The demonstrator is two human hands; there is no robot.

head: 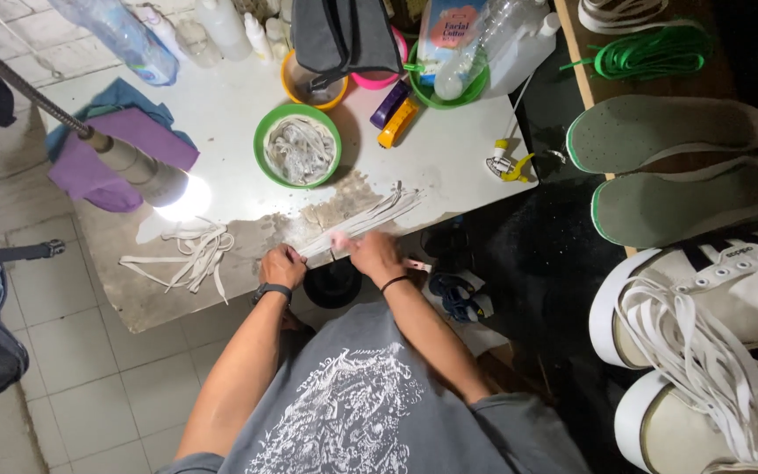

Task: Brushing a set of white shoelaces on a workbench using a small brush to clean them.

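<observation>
Both hands grip white laces at the table edge.
Left hand (pixel 282 265) and right hand (pixel 375 254) clench the flat laces (pixel 366 218); green bowl (pixel 297 146) at twelve o'clock.

green bowl (pixel 262 140), insoles (pixel 660 132), white sneakers (pixel 730 290)

Shoe-cleaning workshop: sneakers (pixel 704 290), insoles (pixel 664 132), cleaning bottles (pixel 221 26).
</observation>
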